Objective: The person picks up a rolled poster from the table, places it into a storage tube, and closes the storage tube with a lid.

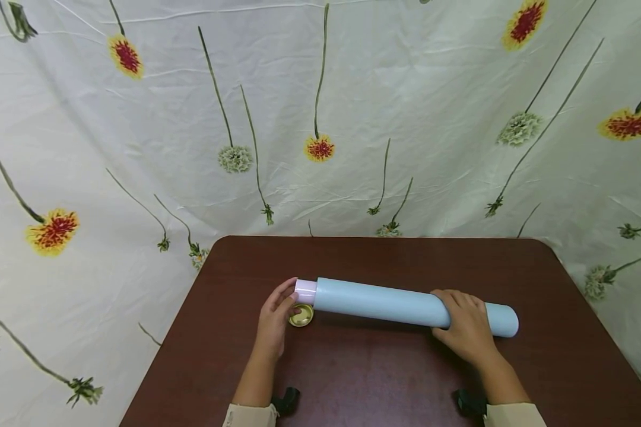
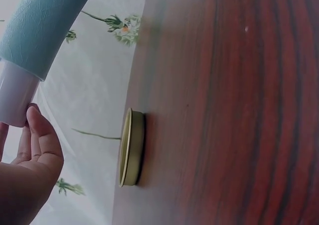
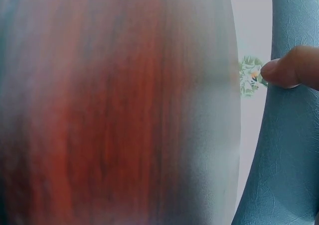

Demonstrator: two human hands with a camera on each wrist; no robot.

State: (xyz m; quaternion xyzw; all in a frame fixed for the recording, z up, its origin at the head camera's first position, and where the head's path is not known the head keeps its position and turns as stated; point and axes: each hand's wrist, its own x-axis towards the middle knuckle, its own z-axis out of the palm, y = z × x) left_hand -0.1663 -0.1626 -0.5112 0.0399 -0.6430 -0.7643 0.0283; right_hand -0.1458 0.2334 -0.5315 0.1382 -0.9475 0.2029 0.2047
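A long light-blue cardboard-like tube [image 1: 374,301] is held crosswise above the table, its right end a little lower in the head view. From its left end sticks a narrower lilac inner tube [image 1: 305,290]. My left hand [image 1: 275,317] pinches this lilac end between thumb and fingers, also visible in the left wrist view. Toward the other end, my right hand [image 1: 463,326] grips the blue tube from above, its thumb [image 3: 286,73] lying against the textured surface. A shallow round gold lid [image 2: 133,150] rests on the table below the lilac end, partly covered by it in the head view.
The dark reddish-brown wooden table [image 1: 384,373] has rounded far corners. Behind and beside it hangs a white cloth [image 1: 438,107] printed with flowers. Black straps [image 1: 286,401] show near both wrists.
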